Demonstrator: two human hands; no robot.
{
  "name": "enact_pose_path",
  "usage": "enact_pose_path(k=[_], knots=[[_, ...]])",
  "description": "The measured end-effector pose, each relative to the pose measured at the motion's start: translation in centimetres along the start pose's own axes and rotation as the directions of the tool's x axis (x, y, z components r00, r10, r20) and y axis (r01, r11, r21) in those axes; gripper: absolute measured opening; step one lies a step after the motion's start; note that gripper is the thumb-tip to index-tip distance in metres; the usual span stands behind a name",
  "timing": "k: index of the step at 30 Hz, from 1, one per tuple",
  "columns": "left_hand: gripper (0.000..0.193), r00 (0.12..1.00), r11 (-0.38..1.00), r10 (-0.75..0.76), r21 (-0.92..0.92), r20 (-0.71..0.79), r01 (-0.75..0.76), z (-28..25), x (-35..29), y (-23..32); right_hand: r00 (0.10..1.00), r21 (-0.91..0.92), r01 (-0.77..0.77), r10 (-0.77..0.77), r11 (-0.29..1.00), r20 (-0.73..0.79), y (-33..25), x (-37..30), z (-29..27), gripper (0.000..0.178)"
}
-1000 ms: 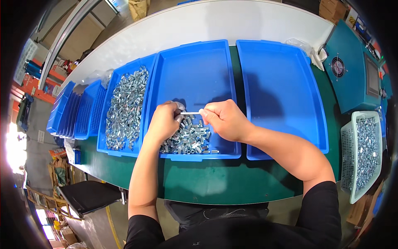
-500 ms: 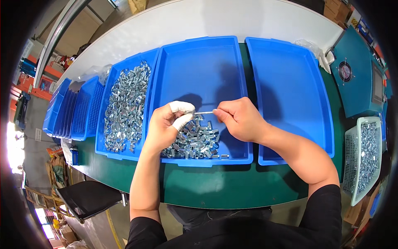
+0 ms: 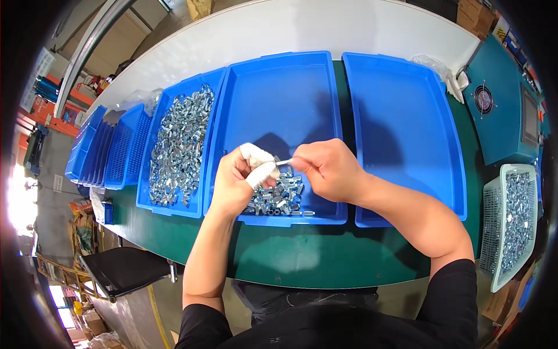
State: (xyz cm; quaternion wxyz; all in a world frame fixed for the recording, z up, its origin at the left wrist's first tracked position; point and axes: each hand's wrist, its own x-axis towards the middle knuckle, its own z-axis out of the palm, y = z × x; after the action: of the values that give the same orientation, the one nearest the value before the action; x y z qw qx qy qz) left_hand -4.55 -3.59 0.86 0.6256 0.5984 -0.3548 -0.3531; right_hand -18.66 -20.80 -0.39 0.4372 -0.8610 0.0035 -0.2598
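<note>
Above the middle blue tray (image 3: 279, 93), my left hand (image 3: 229, 183) is closed in a pinch, with white covers on its thumb and forefinger. A small silvery metal part seems to be between those fingertips, mostly hidden. My right hand (image 3: 331, 171) is closed on a thin metal rod (image 3: 283, 162), whose visible end points at the left fingertips. Whether the rod is inside the part, I cannot tell. Beneath both hands, a heap of shiny hexagonal metal sleeves (image 3: 280, 200) lies along the near side of that tray.
More metal sleeves (image 3: 181, 145) fill the left tray, beside stacked blue baskets (image 3: 125, 148). A third blue tray (image 3: 401, 104) sits on the right. Past it are a teal machine (image 3: 494, 128) with a fan grille and a pale basket (image 3: 494, 232) of metal parts. A black chair (image 3: 125, 270) stands lower left.
My hands have come closer together, and less of the rod shows between them. The left hand has shifted slightly right.
</note>
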Motion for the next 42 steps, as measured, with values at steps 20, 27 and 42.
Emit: enact_pose_path(k=[20,27,42], knots=[[0.003,0.952,0.874,0.272,0.449,-0.140,-0.184,1.8,-5.7,-0.8,0.948,0.053,-0.082,0.061,0.995,0.312,-2.1,-0.7,1.7,0.031],[0.012,0.773,0.746,0.434,0.666,-0.463,-0.019,-5.5,-6.3,-0.9,0.997,0.040,-0.051,0.048,0.998,0.061,-1.5,-0.5,0.6,0.029],[0.038,0.984,-0.032,0.081,0.987,0.158,-0.155,-5.4,0.0,-0.3,0.960,0.082,-0.263,0.253,0.961,0.119,-1.3,0.0,0.2,0.032]])
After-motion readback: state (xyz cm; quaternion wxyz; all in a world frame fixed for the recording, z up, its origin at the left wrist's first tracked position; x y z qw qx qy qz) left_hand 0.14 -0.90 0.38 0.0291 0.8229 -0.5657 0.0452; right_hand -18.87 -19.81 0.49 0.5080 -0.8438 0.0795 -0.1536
